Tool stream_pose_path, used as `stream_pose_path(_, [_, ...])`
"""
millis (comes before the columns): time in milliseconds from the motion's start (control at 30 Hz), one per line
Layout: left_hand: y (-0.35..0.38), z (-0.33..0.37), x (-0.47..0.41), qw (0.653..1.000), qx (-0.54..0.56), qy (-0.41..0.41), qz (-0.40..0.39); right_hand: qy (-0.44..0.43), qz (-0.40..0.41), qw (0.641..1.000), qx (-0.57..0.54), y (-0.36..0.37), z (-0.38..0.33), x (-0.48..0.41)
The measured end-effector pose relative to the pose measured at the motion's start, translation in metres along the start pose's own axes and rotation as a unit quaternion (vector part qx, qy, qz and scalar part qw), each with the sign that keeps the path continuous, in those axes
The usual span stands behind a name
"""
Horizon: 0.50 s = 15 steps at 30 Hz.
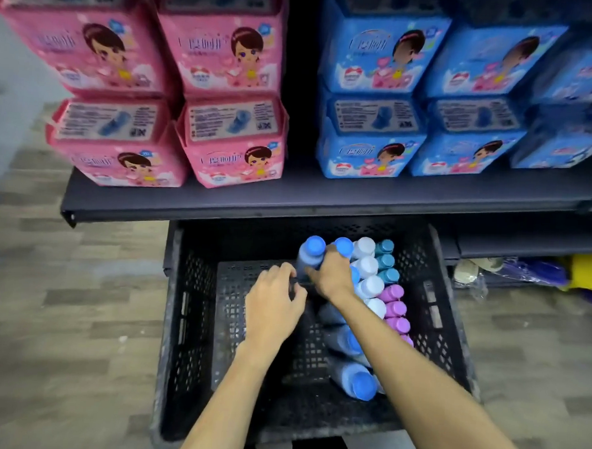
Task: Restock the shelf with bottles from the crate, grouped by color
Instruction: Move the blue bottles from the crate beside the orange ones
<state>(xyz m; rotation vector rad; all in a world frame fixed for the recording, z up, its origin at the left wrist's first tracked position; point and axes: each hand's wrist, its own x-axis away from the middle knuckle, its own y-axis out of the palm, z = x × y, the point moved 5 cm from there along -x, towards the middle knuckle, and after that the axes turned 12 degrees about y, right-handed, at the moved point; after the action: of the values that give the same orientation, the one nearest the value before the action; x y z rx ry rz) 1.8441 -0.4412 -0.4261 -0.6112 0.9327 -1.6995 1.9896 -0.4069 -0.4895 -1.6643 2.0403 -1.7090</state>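
Crate (186, 321): left half of its floor is bare, so I can reach straight down there. The right half is packed with bottles (370, 286), cap against cap. The shelf (289, 203) edge hangs over the crate's far end. On the shelf, the near strip is free, with a narrow dark gap between pink packs (227, 59) and blue packs (382, 57).
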Motion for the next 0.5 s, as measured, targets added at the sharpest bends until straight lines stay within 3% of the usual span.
stream_pose_path(500, [0.013, -0.036, -0.002, 1.000, -0.012, -0.023, -0.005, 0.041, 0.010, 0.999, -0.031, 0.037, -0.006, -0.031])
